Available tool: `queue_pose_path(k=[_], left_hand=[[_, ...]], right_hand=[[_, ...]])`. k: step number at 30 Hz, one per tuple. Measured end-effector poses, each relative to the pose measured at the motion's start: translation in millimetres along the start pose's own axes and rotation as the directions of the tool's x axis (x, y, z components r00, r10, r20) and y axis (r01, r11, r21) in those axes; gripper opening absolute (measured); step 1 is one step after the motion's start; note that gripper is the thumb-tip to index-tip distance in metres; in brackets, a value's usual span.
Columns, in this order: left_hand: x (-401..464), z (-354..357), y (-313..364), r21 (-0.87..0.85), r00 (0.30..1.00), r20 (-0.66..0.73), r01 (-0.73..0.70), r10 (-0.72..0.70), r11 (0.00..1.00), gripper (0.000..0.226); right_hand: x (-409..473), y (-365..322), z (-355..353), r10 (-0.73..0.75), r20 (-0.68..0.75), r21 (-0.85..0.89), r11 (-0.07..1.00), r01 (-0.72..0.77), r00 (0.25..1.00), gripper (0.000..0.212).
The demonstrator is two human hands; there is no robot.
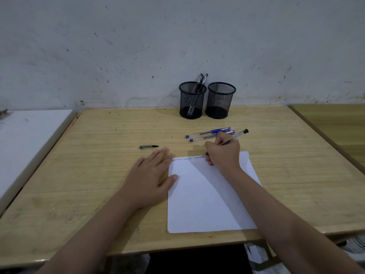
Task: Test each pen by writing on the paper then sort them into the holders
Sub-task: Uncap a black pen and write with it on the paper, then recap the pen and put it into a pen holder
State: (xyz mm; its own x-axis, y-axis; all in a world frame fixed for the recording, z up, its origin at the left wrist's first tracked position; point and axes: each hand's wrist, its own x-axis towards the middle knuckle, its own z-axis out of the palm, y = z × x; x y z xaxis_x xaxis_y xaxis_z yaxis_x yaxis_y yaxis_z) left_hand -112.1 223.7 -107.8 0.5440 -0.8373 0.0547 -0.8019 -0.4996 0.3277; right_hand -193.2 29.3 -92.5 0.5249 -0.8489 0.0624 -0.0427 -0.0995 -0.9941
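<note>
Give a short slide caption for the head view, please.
Right hand tests a pen on paper.

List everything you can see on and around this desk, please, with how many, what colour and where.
Desk: one, light wood, centre.
Paper: one, white, front right, a line of writing at its top.
Mesh holders: two, black, by the wall; left one has two dark pens, right one looks empty.
Blue pens: two, capped, behind the paper.
Pen cap: one, black, left of the paper.
Black pen: one, in the right hand.
Left hand: flat at the paper's edge.
Right hand: grip on the pen, writing.
</note>
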Motion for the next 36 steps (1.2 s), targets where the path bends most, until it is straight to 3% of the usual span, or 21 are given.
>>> queue_pose_path(k=[3, 6, 8, 10, 14, 17, 21, 27, 32, 36], left_hand=[[0, 0, -1, -0.052, 0.999, -0.048, -0.022, 0.019, 0.998, 0.078], [2, -6, -5, -0.189, 0.977, -0.209, -0.07, 0.029, 0.979, 0.066], [8, -11, -13, -0.139, 0.92, -0.389, -0.098, 0.036, 0.986, 0.052], [18, -18, -22, -0.085, 0.881, -0.473, -0.043, -0.002, 0.995, 0.046], [33, -24, -39, -0.033, 0.896, -0.425, 0.125, -0.127, 0.992, 0.032], [36, -24, -42, -0.075, 0.898, -0.406, 0.152, -0.169, 0.986, 0.015], [34, -30, -28, -0.236, 0.902, -0.383, 0.115, -0.201, 0.965, 0.007], [25, -42, 12, -0.54, 0.895, -0.38, -0.008, -0.235, 0.842, 0.009], [17, -46, 28, -0.63, 0.898, -0.369, -0.053, -0.239, 0.775, 0.013], [13, -48, 37, -0.624, 0.908, -0.371, -0.09, -0.193, 0.776, 0.013]], right_hand=[[0, 0, -2, -0.025, -0.057, 0.028, 0.999, 0.027, 0.998, 0.04], [5, 0, -8, 0.007, -0.152, 0.137, 0.991, 0.014, 0.988, 0.043], [7, -1, -10, 0.028, -0.167, 0.199, 0.98, 0.006, 0.986, 0.047], [6, -3, -11, 0.031, -0.125, 0.203, 0.979, -0.005, 0.992, 0.048], [-1, -10, -14, 0.047, -0.036, 0.201, 0.979, -0.039, 0.998, 0.035], [-5, -12, -17, 0.056, -0.009, 0.257, 0.965, -0.052, 0.998, 0.016], [-16, -14, -14, 0.083, 0.037, 0.286, 0.954, -0.09, 0.996, 0.019], [-34, -30, -5, -0.027, 0.158, 0.292, 0.956, -0.021, 0.987, 0.011], [-40, -38, -4, -0.097, 0.191, 0.263, 0.964, 0.044, 0.977, 0.008], [-45, -42, -5, -0.148, 0.24, 0.254, 0.964, 0.085, 0.959, 0.009]])
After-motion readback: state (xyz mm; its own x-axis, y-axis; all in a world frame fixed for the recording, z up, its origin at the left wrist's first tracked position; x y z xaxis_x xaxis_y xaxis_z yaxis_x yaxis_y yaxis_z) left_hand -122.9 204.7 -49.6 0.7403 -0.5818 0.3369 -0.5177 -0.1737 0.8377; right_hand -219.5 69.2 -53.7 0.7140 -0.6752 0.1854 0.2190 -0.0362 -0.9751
